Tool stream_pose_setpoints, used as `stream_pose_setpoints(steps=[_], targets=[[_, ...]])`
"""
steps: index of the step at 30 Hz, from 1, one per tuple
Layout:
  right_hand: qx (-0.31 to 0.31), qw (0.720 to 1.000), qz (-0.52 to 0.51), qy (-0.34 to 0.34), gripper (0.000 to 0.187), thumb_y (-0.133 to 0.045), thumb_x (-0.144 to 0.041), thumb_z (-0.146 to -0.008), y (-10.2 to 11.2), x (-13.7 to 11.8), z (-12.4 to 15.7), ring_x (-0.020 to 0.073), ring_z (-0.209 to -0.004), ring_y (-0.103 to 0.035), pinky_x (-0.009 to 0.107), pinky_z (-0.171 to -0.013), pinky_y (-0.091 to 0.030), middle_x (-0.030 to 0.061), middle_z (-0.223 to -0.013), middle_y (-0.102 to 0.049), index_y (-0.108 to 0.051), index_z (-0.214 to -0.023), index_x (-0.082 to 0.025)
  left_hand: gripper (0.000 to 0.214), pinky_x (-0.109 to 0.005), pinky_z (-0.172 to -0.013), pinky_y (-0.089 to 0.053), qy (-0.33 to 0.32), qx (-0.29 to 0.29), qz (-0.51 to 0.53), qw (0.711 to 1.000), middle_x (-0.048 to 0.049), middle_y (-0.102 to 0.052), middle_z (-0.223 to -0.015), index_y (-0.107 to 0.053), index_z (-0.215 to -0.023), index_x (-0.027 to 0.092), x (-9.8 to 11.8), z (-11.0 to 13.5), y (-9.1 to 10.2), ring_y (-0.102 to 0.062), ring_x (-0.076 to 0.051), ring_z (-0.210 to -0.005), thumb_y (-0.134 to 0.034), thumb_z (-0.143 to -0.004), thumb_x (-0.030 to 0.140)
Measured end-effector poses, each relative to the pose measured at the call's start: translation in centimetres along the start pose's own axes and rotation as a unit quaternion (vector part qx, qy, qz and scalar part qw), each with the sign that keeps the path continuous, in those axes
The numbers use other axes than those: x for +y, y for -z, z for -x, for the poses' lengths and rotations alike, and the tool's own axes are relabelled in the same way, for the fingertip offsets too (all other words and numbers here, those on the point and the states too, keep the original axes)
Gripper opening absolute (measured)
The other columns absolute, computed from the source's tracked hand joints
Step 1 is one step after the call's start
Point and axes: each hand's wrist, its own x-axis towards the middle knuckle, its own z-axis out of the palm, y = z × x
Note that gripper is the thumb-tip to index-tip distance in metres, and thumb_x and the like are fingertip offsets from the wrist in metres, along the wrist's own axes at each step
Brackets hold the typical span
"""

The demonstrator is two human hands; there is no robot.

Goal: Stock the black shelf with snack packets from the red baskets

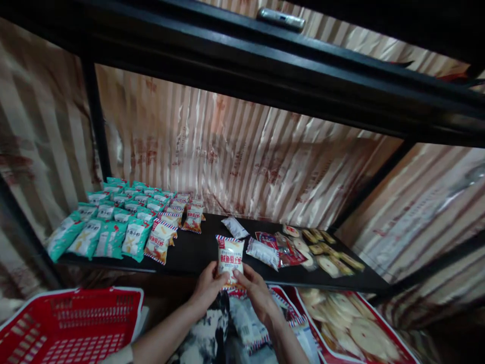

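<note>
Two hands [207, 284] clamped on one snack bag [230, 257] — black shelf [209, 242] ahead, striped curtain [235, 156] behind

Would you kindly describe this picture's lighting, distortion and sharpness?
Head view: dim overall, glare streaking the striped sheeting, the black upper shelf in shadow; same view, the left red basket seems stretched toward the edge; also there, large lettering on the held snack packet reads clearly, smallest print blurs.

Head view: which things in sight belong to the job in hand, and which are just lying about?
Likely part of the job:
striped bag, held by left hand and right hand
matching bags on the shelf

Seemingly just lying about:
teal bags
left basket
round packs at lower right
silver object up top
</note>
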Motion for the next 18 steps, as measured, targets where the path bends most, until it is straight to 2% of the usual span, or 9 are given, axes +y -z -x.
stream_pose_setpoints(steps=[3, 8, 12, 15, 18], targets=[[-0.005, 1.0, 0.019, 0.001, 0.045, -0.076, -0.045, -0.061, -1.5, 0.6, -3.1, 0.0234, -0.085, -0.065, 0.036, -0.083, -0.046, 0.0046, -0.09, -0.072, -0.068, -0.097, -0.019, 0.041, -0.03, -0.083, -0.047, -0.028, 0.03, -0.022, 0.999, -0.0076, -0.069, -0.1, -0.059, -0.101, 0.018, 0.2, -2.3, 2.1, -0.063, -0.024, -0.095, -0.068, -0.065, 0.035], [-0.021, 0.998, 0.048, 0.02, 0.042, -0.076, -0.043, -0.061, -4.3, 1.1, -8.1, 0.0233, -0.086, -0.062, 0.035, -0.083, -0.044, 0.0026, -0.089, -0.071, -0.069, -0.095, -0.02, 0.044, -0.032, -0.09, -0.045, -0.061, 0.121, -0.118, 0.984, -0.0101, -0.065, -0.111, -0.054, -0.114, 0.017, 0.5, -5.6, 5.1, -0.058, -0.024, -0.107, -0.058, -0.072, 0.031], [-0.025, 0.999, 0.043, 0.019, 0.042, -0.077, -0.043, -0.059, -6.8, 1.9, -12.1, 0.0227, -0.084, -0.061, 0.036, -0.084, -0.043, 0.0031, -0.086, -0.071, -0.07, -0.093, -0.019, 0.047, -0.037, -0.093, -0.043, -0.105, 0.203, -0.216, 0.949, -0.0165, -0.059, -0.119, -0.049, -0.121, 0.011, -0.1, -8.2, 6.9, -0.057, -0.026, -0.109, -0.047, -0.078, 0.031], [-0.032, 0.998, 0.044, 0.021, 0.044, -0.076, -0.046, -0.059, -8.0, 3.3, -14.9, 0.0237, -0.085, -0.061, 0.037, -0.084, -0.043, 0.0041, -0.087, -0.071, -0.07, -0.093, -0.019, 0.05, -0.043, -0.097, -0.04, -0.152, 0.243, -0.287, 0.914, -0.021, -0.056, -0.122, -0.045, -0.125, 0.007, -1.6, -10.4, 7.9, -0.053, -0.029, -0.113, -0.042, -0.08, 0.03], [-0.021, 0.996, 0.081, 0.03, 0.044, -0.076, -0.048, -0.059, -8.4, 5.0, -17.3, 0.0285, -0.1, -0.057, 0.041, -0.092, -0.039, 0.0065, -0.101, -0.068, -0.071, -0.094, -0.02, 0.051, -0.045, -0.103, -0.035, -0.189, 0.28, -0.33, 0.882, -0.0228, -0.049, -0.13, -0.042, -0.127, 0.006, -3.6, -12.4, 8.5, -0.045, -0.031, -0.123, -0.04, -0.082, 0.029]])
